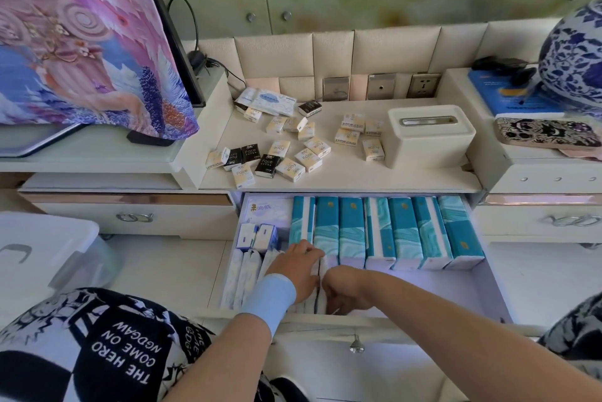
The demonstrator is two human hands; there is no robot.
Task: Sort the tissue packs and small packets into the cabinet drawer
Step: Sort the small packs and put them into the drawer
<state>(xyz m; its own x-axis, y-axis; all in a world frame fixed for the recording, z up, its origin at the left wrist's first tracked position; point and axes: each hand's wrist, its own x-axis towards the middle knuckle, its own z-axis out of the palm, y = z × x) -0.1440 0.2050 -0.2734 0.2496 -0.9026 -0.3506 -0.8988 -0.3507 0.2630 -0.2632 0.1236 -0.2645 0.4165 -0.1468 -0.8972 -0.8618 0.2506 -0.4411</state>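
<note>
Head view: in the drawer [423, 291], left hand [298, 268] lies flat on upright white packets [242, 274], right hand [345, 291] curls among them, grip unclear; next, fetch small tissue packets [289, 169] off the surface [351, 173]

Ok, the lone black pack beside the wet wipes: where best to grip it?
Probably from above, fingers pinching the black tissue pack by its long front and back edges: it lies flat, those edges free, one end close to the wet wipes.

Cream cabinet top [345, 172]: scattered small tissue packets [290, 169], wet-wipe pack [273, 102], white tissue box [430, 134]. Open drawer [430, 287] below: teal tissue packs [378, 232] upright.
</note>
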